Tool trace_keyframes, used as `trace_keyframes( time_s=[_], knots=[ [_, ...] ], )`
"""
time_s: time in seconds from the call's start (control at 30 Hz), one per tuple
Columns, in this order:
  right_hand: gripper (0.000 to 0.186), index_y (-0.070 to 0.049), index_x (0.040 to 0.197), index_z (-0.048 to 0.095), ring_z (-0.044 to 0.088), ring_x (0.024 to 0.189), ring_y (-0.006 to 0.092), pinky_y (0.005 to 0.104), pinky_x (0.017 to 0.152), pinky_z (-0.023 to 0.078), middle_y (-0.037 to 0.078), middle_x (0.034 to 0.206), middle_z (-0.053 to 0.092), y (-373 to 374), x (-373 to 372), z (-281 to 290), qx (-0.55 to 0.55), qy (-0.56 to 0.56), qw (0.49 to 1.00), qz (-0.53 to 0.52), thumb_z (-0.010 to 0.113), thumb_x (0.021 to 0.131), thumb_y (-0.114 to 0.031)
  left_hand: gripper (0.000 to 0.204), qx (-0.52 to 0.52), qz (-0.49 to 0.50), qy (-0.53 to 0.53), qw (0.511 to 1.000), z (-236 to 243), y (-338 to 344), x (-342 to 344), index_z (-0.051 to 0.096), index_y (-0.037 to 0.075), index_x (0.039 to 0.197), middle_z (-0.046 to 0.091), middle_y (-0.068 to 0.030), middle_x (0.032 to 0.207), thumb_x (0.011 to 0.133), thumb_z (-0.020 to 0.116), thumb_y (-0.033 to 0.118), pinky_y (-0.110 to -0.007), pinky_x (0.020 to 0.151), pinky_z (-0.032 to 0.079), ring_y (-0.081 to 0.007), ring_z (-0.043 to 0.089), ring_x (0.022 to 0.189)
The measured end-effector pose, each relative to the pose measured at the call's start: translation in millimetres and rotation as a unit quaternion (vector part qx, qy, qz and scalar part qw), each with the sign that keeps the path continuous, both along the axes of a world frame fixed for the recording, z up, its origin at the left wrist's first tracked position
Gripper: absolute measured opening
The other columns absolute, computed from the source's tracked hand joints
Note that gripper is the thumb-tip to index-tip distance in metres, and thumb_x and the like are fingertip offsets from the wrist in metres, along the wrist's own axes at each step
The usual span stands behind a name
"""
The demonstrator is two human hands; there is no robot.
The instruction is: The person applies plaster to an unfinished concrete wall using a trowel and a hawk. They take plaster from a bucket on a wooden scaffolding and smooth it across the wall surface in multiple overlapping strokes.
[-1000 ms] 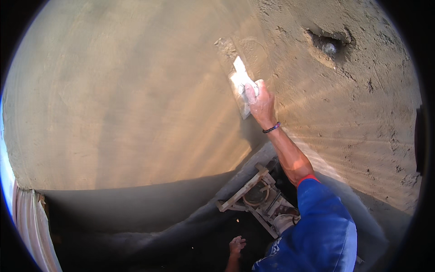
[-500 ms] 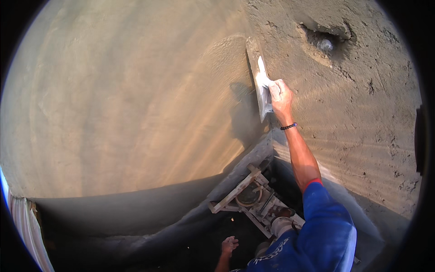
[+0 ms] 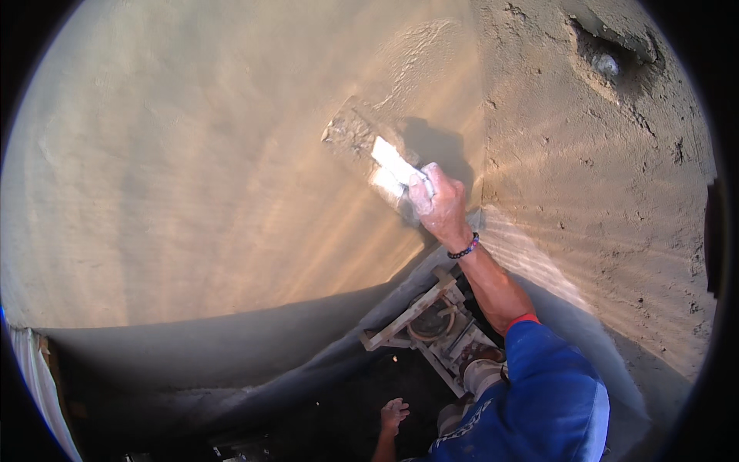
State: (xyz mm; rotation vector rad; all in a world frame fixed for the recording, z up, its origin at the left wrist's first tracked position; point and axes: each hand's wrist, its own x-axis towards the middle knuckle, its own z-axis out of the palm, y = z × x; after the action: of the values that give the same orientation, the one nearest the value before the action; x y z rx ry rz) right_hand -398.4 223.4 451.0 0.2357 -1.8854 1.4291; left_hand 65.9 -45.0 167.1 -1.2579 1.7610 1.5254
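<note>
My right hand (image 3: 440, 202) is closed around the handle of a plastering trowel (image 3: 394, 159). The trowel's blade lies against the smooth left wall (image 3: 231, 177), tilted up to the left, with wet plaster showing on its back. Just right of it, the wall's inner corner meets a rougher plastered wall (image 3: 577, 177). A wet, textured streak (image 3: 416, 58) runs above the trowel. Low in the picture, my left hand (image 3: 394, 416) hangs with loose fingers slightly apart, holding nothing and touching nothing.
A ragged hole (image 3: 612, 61) with a pale round piece inside opens in the right wall. Below the corner stands a plaster-stained frame or stand (image 3: 412, 316), with my foot (image 3: 481, 356) on or beside it. Pale striped sheeting (image 3: 35, 377) hangs at the far left.
My right hand has moved the trowel left, away from the corner, and turned it from nearly upright to a leftward slant across the left wall. My left hand has barely moved.
</note>
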Motion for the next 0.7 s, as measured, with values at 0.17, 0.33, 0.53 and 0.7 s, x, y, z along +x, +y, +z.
trace_keyframes(
  time_s=[0.17,0.33,0.53,0.7],
  knots=[
    [0.023,-0.005,0.083,0.053,0.061,0.063,0.0367,0.0457,0.055,0.048,0.016,0.071,0.060,-101,74,-53,0.099,0.008,0.979,0.177,0.071,0.082,-0.020,0.033,-0.017,-0.013,0.036,0.999,-8,4,-44,0.059,0.004,0.120,0.071,-0.0097,0.097,0.098,0.053,0.029,-0.026,0.061,0.049,-0.0145,0.066,0.071],
    [0.027,0.001,0.091,0.060,0.062,0.060,0.0233,0.0367,0.056,0.047,0.017,0.066,0.057,0,53,-17,-0.088,-0.073,0.976,0.188,0.062,0.091,-0.026,0.032,-0.010,-0.022,0.041,0.999,-8,19,-44,0.061,0.004,0.118,0.071,-0.0084,0.094,0.097,0.053,0.027,-0.026,0.061,0.050,-0.0142,0.066,0.070],
    [0.027,-0.004,0.083,0.057,0.041,0.056,0.0081,0.0268,0.051,0.036,0.001,0.064,0.047,134,-66,80,-0.104,0.016,0.994,-0.042,0.057,0.096,-0.028,0.031,0.019,-0.055,0.046,0.997,-19,24,-38,0.062,0.006,0.117,0.071,-0.0080,0.094,0.097,0.053,0.028,-0.026,0.060,0.050,-0.0135,0.065,0.068],
    [0.028,-0.003,0.096,0.065,0.042,0.056,0.0076,0.0261,0.051,0.037,0.000,0.066,0.048,124,-96,106,-0.029,0.048,0.995,-0.088,0.054,0.097,-0.029,0.031,0.009,-0.010,0.056,0.998,-29,24,-36,0.063,0.006,0.115,0.071,-0.0081,0.093,0.097,0.053,0.028,-0.025,0.057,0.049,-0.0133,0.064,0.068]
  ],
)
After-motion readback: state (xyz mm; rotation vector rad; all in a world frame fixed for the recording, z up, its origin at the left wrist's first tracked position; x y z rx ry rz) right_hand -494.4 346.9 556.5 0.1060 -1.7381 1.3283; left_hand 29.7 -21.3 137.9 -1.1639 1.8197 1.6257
